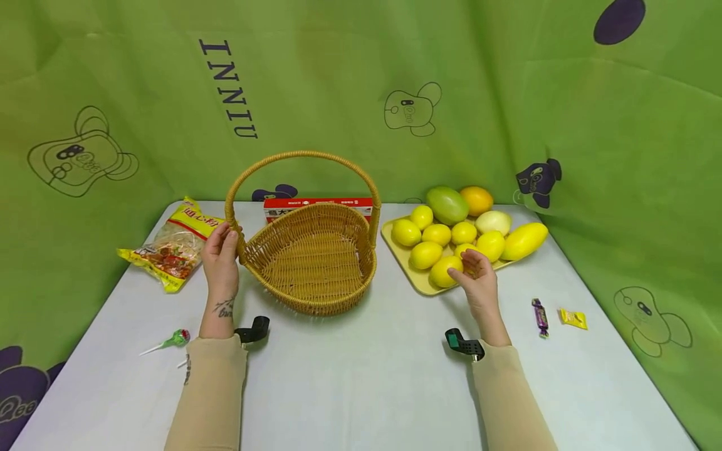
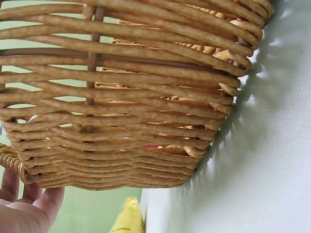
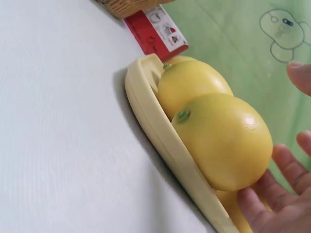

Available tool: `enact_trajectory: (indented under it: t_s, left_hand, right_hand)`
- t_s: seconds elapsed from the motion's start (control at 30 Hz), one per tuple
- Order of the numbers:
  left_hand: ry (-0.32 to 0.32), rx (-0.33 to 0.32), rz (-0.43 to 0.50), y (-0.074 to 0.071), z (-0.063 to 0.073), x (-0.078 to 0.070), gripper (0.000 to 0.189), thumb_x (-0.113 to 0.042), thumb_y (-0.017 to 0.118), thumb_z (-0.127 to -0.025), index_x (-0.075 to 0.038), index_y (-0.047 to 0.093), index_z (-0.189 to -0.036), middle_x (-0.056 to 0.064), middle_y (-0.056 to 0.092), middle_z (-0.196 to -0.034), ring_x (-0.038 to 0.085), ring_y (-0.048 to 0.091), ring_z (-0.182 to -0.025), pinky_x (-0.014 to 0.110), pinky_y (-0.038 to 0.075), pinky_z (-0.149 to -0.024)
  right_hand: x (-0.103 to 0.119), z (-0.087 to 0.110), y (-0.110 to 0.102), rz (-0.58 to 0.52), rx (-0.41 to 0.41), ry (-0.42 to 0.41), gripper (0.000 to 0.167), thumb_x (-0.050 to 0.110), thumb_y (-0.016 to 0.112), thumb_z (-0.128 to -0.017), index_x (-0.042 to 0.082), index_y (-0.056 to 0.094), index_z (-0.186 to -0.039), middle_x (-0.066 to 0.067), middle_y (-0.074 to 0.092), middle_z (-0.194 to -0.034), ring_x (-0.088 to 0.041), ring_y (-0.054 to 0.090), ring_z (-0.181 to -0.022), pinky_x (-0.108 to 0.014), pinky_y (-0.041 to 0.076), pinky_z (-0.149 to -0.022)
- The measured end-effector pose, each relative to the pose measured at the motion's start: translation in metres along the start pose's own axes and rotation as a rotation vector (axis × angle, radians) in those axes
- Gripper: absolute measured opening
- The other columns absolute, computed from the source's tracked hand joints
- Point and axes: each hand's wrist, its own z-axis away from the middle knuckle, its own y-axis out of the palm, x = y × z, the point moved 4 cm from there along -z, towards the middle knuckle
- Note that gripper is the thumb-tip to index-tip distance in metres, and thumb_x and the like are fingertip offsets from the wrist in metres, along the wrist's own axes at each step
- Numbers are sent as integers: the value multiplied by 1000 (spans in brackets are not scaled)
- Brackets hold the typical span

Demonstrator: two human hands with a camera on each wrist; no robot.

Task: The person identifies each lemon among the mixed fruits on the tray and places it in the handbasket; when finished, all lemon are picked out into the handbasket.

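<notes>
A wicker basket with a tall arched handle stands on the table with nothing inside. My left hand holds the foot of its handle on the left side; in the left wrist view the fingertips lie right at the woven rim. Over the front of a cream tray of fruit, my right hand is spread with thumb and fingers apart. Its fingertips are right beside the nearest lemon. Several more lemons, a green mango, an orange fruit and a long yellow fruit share the tray.
Left of the basket lies a yellow snack bag, with a green-wrapped lollipop nearer me. A red box sits behind the basket. To the right are a purple candy and a yellow candy. Green cloth surrounds the table.
</notes>
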Motion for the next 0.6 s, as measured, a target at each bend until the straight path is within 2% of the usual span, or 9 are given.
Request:
enact_trajectory:
  t_s: [0.13, 0.27, 0.4, 0.6]
  left_hand:
    - [-4, -2, 6, 0, 1, -1, 22, -11, 52, -94, -11, 60, -115, -12, 62, -92, 4, 57, -91, 15, 44, -77]
    - [-14, -1, 10, 1, 1, 0, 23, -12, 52, -94, -9, 60, -116, -12, 62, -92, 3, 57, -90, 14, 44, -77]
    - [-13, 0, 28, 0, 0, 2, 22, -11, 53, -94, -11, 60, -114, -11, 62, -93, 4, 57, -90, 14, 45, -77]
    - [10, 9, 53, -2, -2, 2, 20, -10, 53, -93, -12, 62, -111, -10, 63, -92, 4, 58, -88, 14, 46, -76]
  right_hand:
    - [-3, -1, 10, 78, 90, 59, 64, -4, 66, -81, -3, 34, -136, -19, 40, -135, -23, 39, -125, -32, 30, -107]
    - [-7, -1, 19, 122, 159, 81, 66, -2, 67, -80, -3, 32, -136, -21, 39, -137, -26, 34, -132, -37, 23, -112]
    - [-6, -1, 29, 166, 204, 60, 68, -2, 70, -77, -4, 33, -135, -21, 41, -135, -27, 34, -131, -37, 22, -112]
    - [-10, -3, 40, 363, 240, -6, 73, 8, 77, -72, 0, 37, -133, -18, 43, -134, -31, 38, -124, -43, 26, -107]
